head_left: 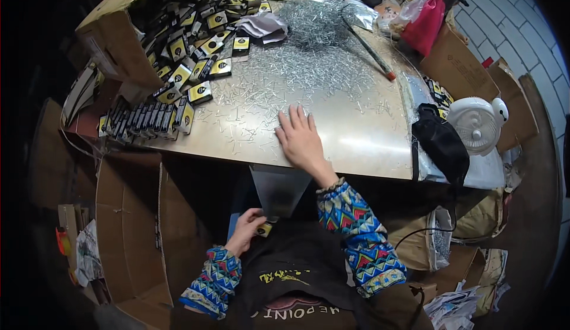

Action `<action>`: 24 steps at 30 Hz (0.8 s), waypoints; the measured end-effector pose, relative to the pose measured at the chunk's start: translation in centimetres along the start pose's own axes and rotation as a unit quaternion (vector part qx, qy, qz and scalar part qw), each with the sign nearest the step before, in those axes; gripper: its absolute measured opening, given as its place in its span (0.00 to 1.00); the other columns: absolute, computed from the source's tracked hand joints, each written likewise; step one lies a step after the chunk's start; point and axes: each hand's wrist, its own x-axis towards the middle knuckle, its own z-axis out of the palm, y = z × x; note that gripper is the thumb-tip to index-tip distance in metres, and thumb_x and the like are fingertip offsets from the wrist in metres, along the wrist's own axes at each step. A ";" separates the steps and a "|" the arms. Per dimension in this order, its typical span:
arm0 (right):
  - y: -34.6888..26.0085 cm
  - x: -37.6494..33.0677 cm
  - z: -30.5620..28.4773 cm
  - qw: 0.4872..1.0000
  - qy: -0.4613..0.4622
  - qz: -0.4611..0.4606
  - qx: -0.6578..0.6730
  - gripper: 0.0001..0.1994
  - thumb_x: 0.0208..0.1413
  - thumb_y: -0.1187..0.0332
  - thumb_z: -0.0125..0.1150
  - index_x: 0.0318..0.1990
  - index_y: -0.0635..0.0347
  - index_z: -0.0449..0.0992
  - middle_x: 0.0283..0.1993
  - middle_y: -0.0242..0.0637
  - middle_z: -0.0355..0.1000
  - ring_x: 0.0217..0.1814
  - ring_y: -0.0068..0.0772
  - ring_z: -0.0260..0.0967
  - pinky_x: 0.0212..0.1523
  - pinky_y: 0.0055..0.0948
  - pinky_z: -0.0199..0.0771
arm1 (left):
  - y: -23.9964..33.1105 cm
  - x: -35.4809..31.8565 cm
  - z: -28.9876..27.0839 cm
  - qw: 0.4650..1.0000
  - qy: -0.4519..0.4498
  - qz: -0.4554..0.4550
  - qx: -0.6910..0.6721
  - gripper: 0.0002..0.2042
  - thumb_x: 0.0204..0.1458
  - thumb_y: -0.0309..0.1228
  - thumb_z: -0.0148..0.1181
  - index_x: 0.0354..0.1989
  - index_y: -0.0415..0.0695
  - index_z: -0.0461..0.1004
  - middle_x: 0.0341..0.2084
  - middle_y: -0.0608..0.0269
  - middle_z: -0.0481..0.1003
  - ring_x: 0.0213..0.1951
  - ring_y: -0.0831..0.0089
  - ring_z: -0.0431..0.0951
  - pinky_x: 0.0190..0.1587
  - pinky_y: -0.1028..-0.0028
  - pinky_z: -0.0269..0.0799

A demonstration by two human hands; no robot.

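Note:
My left hand is closed on a small yellow-and-black box, held at the lower end of a grey metal chute below the table's front edge. Most of that box is hidden by the fingers and the chute. My right hand lies flat on the metal tabletop, fingers stretched forward and holding nothing. Its fingertips touch the near edge of a wide scatter of thin silver pins or nails. Behind the scatter rises a dense heap of the same metal pieces.
Several small boxes lie loose at the far left, beside a stacked row. A crumpled cloth, a red-tipped rod, a white fan and a black pouch are on the table. An open carton stands lower left.

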 end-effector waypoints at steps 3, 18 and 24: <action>-2.2 -2.5 0.2 1.000 0.004 -0.007 0.017 0.24 0.65 0.58 0.47 0.64 0.60 0.63 0.69 0.54 0.56 0.73 0.56 0.48 0.70 0.52 0.48 | -0.8 0.0 1.8 0.999 -0.016 -0.012 -0.037 0.13 0.54 0.25 0.62 0.47 0.40 0.73 0.35 0.66 0.76 0.37 0.79 0.76 0.37 0.80 0.71; -4.8 -9.5 -8.2 0.937 -0.093 0.026 0.334 0.16 0.44 0.85 0.52 0.40 0.62 0.78 0.46 0.42 0.75 0.50 0.46 0.71 0.50 0.37 0.73 | -0.4 -1.4 3.6 0.999 -0.019 0.048 -0.014 0.17 0.50 0.26 0.62 0.49 0.39 0.66 0.40 0.60 0.75 0.42 0.69 0.76 0.45 0.74 0.70; -5.6 -12.2 -3.1 0.974 -0.079 -0.047 0.205 0.08 0.46 0.77 0.57 0.37 0.63 0.75 0.35 0.41 0.70 0.39 0.46 0.67 0.41 0.39 0.70 | -2.4 -0.9 4.8 0.932 0.034 0.186 0.308 0.34 0.41 0.32 0.71 0.54 0.39 0.55 0.44 0.42 0.72 0.50 0.46 0.74 0.50 0.60 0.70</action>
